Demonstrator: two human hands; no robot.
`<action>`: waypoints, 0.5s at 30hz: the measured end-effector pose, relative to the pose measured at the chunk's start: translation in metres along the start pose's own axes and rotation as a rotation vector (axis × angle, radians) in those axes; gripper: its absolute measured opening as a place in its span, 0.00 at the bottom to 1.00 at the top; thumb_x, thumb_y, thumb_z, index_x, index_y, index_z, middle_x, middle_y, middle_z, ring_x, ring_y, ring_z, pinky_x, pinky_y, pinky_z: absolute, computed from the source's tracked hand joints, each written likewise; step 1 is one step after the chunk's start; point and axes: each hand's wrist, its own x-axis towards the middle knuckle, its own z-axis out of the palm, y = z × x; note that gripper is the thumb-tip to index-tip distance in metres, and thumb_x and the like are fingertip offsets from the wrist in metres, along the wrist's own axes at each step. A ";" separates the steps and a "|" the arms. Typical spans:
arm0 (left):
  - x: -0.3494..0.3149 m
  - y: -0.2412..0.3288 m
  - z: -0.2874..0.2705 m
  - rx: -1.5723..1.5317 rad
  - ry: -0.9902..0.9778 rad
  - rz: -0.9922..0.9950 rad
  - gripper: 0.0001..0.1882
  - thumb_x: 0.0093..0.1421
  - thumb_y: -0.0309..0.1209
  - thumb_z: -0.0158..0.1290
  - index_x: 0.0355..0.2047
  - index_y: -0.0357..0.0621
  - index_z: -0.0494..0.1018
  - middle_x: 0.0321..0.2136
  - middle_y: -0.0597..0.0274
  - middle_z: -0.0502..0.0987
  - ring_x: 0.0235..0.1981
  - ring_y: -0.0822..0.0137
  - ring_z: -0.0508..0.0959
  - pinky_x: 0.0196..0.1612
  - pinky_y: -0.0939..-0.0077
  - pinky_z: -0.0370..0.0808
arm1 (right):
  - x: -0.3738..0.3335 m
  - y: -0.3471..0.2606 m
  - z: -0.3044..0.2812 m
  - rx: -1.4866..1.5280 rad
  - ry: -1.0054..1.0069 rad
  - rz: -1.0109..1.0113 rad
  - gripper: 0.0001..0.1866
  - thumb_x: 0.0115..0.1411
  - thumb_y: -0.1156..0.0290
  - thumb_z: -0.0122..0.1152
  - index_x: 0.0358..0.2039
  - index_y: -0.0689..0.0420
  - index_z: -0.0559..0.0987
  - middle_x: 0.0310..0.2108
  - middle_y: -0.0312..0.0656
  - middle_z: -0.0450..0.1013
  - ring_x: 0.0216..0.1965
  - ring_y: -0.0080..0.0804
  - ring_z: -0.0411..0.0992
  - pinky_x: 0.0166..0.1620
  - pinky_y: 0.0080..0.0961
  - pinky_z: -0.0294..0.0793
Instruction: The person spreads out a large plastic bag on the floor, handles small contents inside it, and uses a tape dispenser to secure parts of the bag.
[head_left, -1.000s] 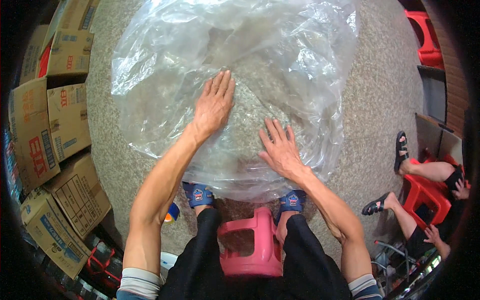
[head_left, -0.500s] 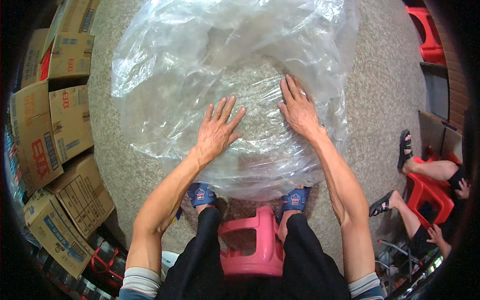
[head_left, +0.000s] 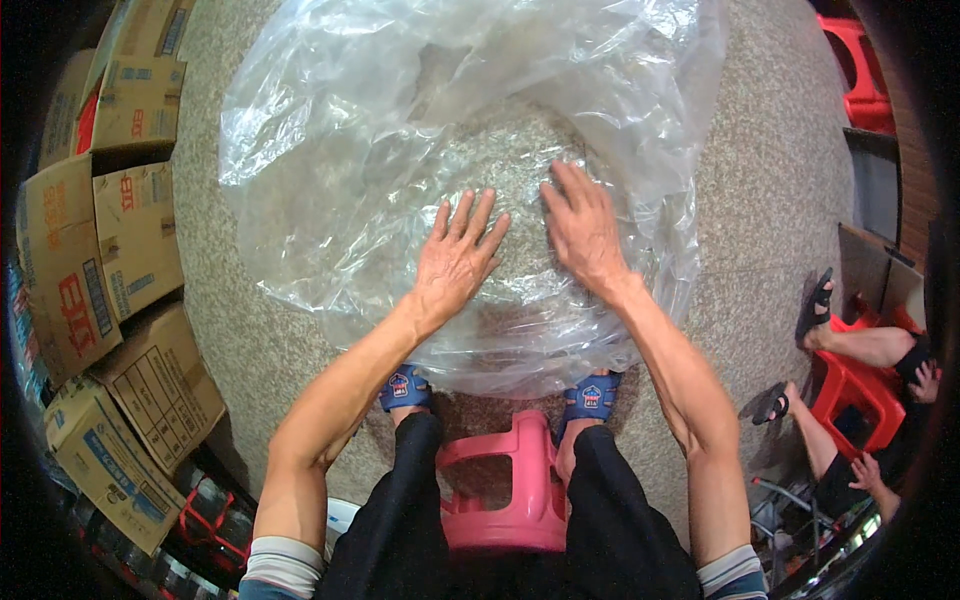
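Note:
A large clear plastic sheet [head_left: 360,170], crinkled and glossy, lies spread on the speckled floor in front of me. Both arms reach down over it. My left hand [head_left: 455,265] is over the middle of the sheet, palm down with fingers spread. To its right, my right hand [head_left: 583,225] is also palm down, its fingers stretched out. Neither holds anything. Whether the palms press on the plastic or hover just above it is hard to tell. The sheet's near edge is bunched up by my blue sandals [head_left: 592,396].
Cardboard boxes [head_left: 140,240] are stacked along the left. A pink plastic stool [head_left: 505,525] stands between my legs. At the right, another person in black sandals [head_left: 818,310] sits by a red stool [head_left: 845,385]. A second red stool [head_left: 858,75] is farther up.
My hands have come closer together: the left moved right, the right slid slightly left. The plastic sheet has shifted only slightly.

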 end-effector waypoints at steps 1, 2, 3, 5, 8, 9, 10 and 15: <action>0.000 0.001 0.001 -0.003 0.000 0.000 0.35 0.64 0.42 0.59 0.70 0.53 0.64 0.75 0.51 0.53 0.75 0.45 0.53 0.74 0.42 0.54 | -0.005 -0.004 0.002 0.026 -0.049 -0.059 0.28 0.63 0.71 0.62 0.64 0.59 0.71 0.70 0.51 0.60 0.72 0.51 0.57 0.68 0.51 0.62; -0.001 0.001 0.002 0.002 -0.005 0.002 0.35 0.64 0.42 0.60 0.70 0.54 0.64 0.75 0.52 0.53 0.75 0.45 0.53 0.74 0.42 0.54 | -0.011 -0.006 0.005 0.052 -0.097 -0.118 0.28 0.64 0.71 0.62 0.65 0.58 0.71 0.70 0.50 0.60 0.72 0.51 0.57 0.68 0.51 0.61; -0.001 0.001 0.002 0.008 -0.010 0.003 0.36 0.64 0.43 0.60 0.70 0.54 0.63 0.76 0.52 0.52 0.75 0.46 0.53 0.74 0.42 0.54 | -0.017 -0.006 0.008 0.052 -0.169 -0.091 0.29 0.65 0.69 0.62 0.66 0.56 0.70 0.72 0.46 0.59 0.73 0.49 0.56 0.70 0.52 0.60; -0.004 -0.001 -0.001 -0.001 -0.005 0.004 0.34 0.64 0.42 0.60 0.69 0.54 0.65 0.75 0.52 0.54 0.75 0.45 0.54 0.73 0.43 0.55 | -0.022 -0.004 0.010 0.037 -0.168 -0.069 0.30 0.65 0.68 0.62 0.67 0.55 0.69 0.73 0.45 0.57 0.74 0.48 0.54 0.70 0.52 0.58; 0.001 -0.002 -0.008 -0.023 0.045 -0.006 0.30 0.65 0.39 0.59 0.67 0.52 0.68 0.70 0.51 0.61 0.69 0.46 0.62 0.70 0.44 0.59 | -0.022 -0.006 0.010 0.013 -0.185 -0.028 0.31 0.66 0.67 0.61 0.69 0.53 0.67 0.75 0.42 0.55 0.75 0.46 0.52 0.72 0.52 0.56; 0.005 -0.002 -0.010 -0.036 0.091 -0.016 0.28 0.65 0.37 0.58 0.65 0.50 0.70 0.65 0.51 0.67 0.65 0.46 0.67 0.67 0.45 0.63 | -0.022 -0.006 0.010 0.006 -0.201 -0.011 0.31 0.67 0.67 0.61 0.70 0.52 0.67 0.76 0.42 0.54 0.76 0.46 0.51 0.73 0.52 0.55; 0.012 -0.001 -0.015 -0.036 0.089 -0.017 0.28 0.65 0.37 0.58 0.65 0.50 0.70 0.65 0.51 0.67 0.65 0.46 0.67 0.67 0.45 0.63 | -0.023 -0.007 0.011 0.008 -0.202 -0.011 0.31 0.67 0.67 0.61 0.70 0.52 0.67 0.76 0.42 0.54 0.76 0.46 0.51 0.73 0.52 0.55; 0.027 -0.009 -0.018 0.004 0.122 0.008 0.28 0.59 0.28 0.56 0.62 0.44 0.73 0.47 0.52 0.73 0.47 0.53 0.74 0.52 0.56 0.69 | -0.024 -0.005 0.010 -0.002 -0.200 -0.028 0.31 0.68 0.66 0.59 0.71 0.50 0.66 0.76 0.41 0.53 0.76 0.45 0.50 0.73 0.52 0.54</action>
